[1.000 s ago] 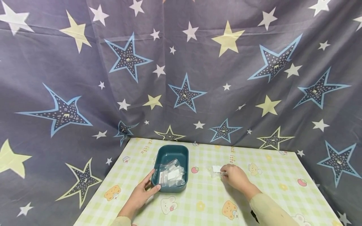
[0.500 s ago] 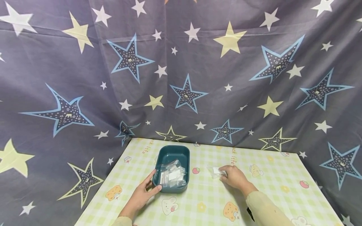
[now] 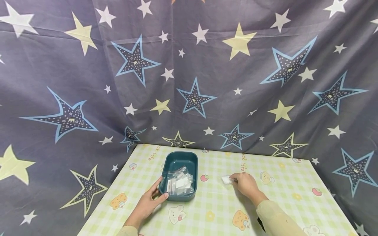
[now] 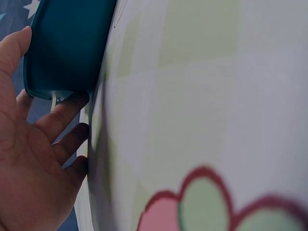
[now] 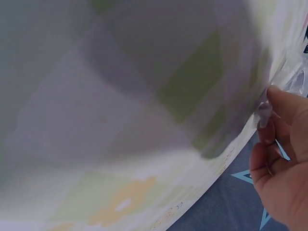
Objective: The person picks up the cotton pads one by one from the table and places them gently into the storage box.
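Left hand: your left hand (image 3: 146, 204) rests on the table with thumb and fingers spread around the near left corner of the teal tray (image 3: 179, 159); the left wrist view shows your fingers (image 4: 67, 111) under the rim and the thumb against the tray's side.
Right hand: your right hand (image 3: 245, 184) pinches a small clear packet (image 3: 226, 179) between thumb and fingertips, low over the tablecloth; in the right wrist view your fingertips (image 5: 267, 126) close on a scrap of clear film.
Packet position: it sits at your fingertips, to the right of the tray and well apart from it, just beside a strawberry print.
Tray contents: a pile of clear plastic bags (image 3: 178, 182) with white inserts lies in the near half of the tray; any print on them is too small to read.
Tablecloth: the green-and-white checked tablecloth (image 3: 283, 190) carries cartoon animals, toast and strawberries.
Writing: orange lettering near the far edge reads "lite" (image 3: 150, 154); a second line by your right hand shows "lite" with a part-word ending "ck" before it (image 3: 243, 162).
Backdrop: a grey-blue star-printed cloth (image 3: 189, 72) hangs behind the table.
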A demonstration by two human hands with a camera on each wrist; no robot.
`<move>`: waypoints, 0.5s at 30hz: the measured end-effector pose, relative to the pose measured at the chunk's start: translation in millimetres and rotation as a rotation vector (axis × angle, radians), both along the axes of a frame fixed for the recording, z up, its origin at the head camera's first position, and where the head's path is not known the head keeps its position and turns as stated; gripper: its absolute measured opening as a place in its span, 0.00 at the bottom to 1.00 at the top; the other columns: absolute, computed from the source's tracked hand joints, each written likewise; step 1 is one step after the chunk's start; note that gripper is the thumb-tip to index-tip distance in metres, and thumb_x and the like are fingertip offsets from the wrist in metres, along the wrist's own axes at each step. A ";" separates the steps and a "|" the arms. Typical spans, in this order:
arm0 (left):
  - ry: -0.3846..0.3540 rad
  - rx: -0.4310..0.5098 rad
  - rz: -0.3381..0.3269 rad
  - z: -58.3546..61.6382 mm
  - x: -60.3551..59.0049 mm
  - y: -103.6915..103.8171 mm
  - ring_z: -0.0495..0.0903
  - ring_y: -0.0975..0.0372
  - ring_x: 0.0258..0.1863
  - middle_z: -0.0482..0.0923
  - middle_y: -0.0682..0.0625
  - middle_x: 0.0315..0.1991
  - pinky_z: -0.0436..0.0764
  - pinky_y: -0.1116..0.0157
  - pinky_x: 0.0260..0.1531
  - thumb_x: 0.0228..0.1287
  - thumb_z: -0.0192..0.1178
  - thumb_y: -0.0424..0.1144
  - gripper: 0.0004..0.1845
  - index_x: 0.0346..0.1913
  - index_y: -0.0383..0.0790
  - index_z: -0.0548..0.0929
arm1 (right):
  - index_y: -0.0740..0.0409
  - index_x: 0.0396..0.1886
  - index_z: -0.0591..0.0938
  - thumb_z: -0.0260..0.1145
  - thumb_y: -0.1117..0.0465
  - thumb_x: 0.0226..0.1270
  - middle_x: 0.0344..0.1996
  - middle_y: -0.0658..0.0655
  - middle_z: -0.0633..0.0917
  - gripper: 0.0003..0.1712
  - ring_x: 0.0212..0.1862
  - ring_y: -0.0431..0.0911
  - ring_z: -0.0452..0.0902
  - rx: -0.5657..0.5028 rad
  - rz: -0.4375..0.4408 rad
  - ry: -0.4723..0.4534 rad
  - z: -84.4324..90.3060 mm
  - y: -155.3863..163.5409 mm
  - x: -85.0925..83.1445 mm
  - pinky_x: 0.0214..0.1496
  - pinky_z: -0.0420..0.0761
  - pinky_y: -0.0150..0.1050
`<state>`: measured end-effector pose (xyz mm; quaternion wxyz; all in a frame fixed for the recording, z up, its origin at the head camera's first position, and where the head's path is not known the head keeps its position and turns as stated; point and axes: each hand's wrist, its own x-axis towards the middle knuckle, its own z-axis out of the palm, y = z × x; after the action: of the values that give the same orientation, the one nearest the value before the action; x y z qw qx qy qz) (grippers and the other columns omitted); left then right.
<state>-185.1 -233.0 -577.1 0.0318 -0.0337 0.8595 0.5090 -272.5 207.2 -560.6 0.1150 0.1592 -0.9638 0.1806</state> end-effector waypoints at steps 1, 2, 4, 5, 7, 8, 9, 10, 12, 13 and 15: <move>0.002 0.000 0.000 0.0 -0.2 0.0 0.75 0.41 0.75 0.63 0.36 0.82 0.67 0.36 0.78 0.69 0.71 0.60 0.46 0.85 0.70 0.60 | 0.52 0.42 0.95 0.79 0.67 0.64 0.41 0.54 0.95 0.09 0.43 0.54 0.93 0.002 -0.002 0.014 -0.4 0.3 -0.4 0.50 0.91 0.54; 0.004 -0.001 -0.001 0.2 -0.2 0.0 0.75 0.41 0.75 0.64 0.36 0.82 0.67 0.37 0.78 0.69 0.71 0.60 0.46 0.85 0.69 0.60 | 0.51 0.42 0.95 0.79 0.67 0.64 0.42 0.53 0.95 0.09 0.43 0.55 0.93 0.003 -0.006 0.025 -0.6 0.4 -0.7 0.51 0.91 0.54; 0.006 -0.003 -0.001 0.0 -0.4 -0.1 0.75 0.41 0.76 0.64 0.36 0.82 0.67 0.37 0.78 0.69 0.71 0.60 0.46 0.85 0.69 0.60 | 0.51 0.41 0.95 0.79 0.67 0.63 0.42 0.53 0.95 0.09 0.44 0.54 0.93 0.011 -0.005 0.049 -0.1 0.5 -1.8 0.52 0.91 0.54; 0.005 -0.004 -0.001 -0.1 -0.3 -0.2 0.75 0.41 0.76 0.64 0.36 0.82 0.67 0.37 0.78 0.69 0.71 0.60 0.46 0.85 0.69 0.60 | 0.51 0.41 0.95 0.79 0.67 0.64 0.42 0.52 0.96 0.08 0.45 0.53 0.93 0.016 -0.001 0.058 0.6 0.3 -2.4 0.55 0.90 0.54; 0.001 -0.004 -0.001 -0.4 -0.1 -0.4 0.74 0.41 0.76 0.64 0.36 0.82 0.67 0.37 0.78 0.69 0.71 0.60 0.46 0.85 0.70 0.60 | 0.51 0.41 0.95 0.79 0.66 0.64 0.42 0.52 0.96 0.08 0.46 0.53 0.93 0.021 0.010 0.072 2.6 -0.6 -3.0 0.60 0.88 0.55; -0.001 -0.003 0.000 -0.4 0.1 -0.5 0.74 0.41 0.76 0.64 0.36 0.82 0.67 0.36 0.78 0.69 0.71 0.60 0.46 0.85 0.70 0.59 | 0.51 0.41 0.95 0.79 0.65 0.65 0.42 0.52 0.96 0.07 0.46 0.52 0.93 0.023 0.015 0.081 3.9 -1.5 -3.2 0.60 0.88 0.54; -0.003 -0.004 0.001 -0.5 0.2 -0.5 0.74 0.41 0.76 0.64 0.36 0.82 0.67 0.36 0.78 0.69 0.71 0.60 0.46 0.85 0.70 0.59 | 0.51 0.41 0.95 0.79 0.65 0.65 0.42 0.52 0.96 0.07 0.46 0.52 0.93 0.025 0.021 0.090 5.5 -2.5 -3.2 0.61 0.88 0.54; -0.004 -0.003 0.002 -0.5 0.3 -0.5 0.74 0.41 0.76 0.63 0.36 0.82 0.67 0.36 0.78 0.69 0.71 0.60 0.46 0.85 0.70 0.59 | 0.51 0.41 0.95 0.79 0.64 0.64 0.41 0.52 0.96 0.07 0.46 0.52 0.93 0.028 0.025 0.101 7.2 -3.6 -3.0 0.61 0.88 0.54; -0.007 -0.001 0.004 -0.4 0.5 -0.5 0.74 0.40 0.76 0.63 0.36 0.82 0.67 0.35 0.78 0.69 0.71 0.60 0.46 0.85 0.71 0.59 | 0.50 0.40 0.95 0.80 0.64 0.63 0.41 0.51 0.96 0.07 0.45 0.52 0.92 0.028 0.032 0.117 10.5 -6.2 -2.2 0.59 0.88 0.53; -0.010 0.001 0.005 -0.1 0.5 -0.5 0.73 0.40 0.76 0.63 0.35 0.82 0.66 0.35 0.78 0.69 0.71 0.60 0.46 0.85 0.71 0.59 | 0.50 0.40 0.95 0.80 0.64 0.63 0.41 0.51 0.96 0.07 0.44 0.53 0.92 0.029 0.035 0.124 12.1 -7.6 -1.8 0.57 0.89 0.53; -0.016 0.003 0.005 0.5 0.3 -0.4 0.73 0.40 0.77 0.64 0.35 0.82 0.66 0.34 0.77 0.69 0.71 0.60 0.46 0.85 0.71 0.59 | 0.50 0.40 0.95 0.81 0.64 0.62 0.40 0.51 0.96 0.07 0.43 0.53 0.92 0.033 0.043 0.140 14.9 -10.3 -1.1 0.54 0.89 0.52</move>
<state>-184.8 -233.4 -576.6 0.0375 -0.0399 0.8584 0.5101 -273.6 196.9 -545.7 0.1757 0.1938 -0.9525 0.1556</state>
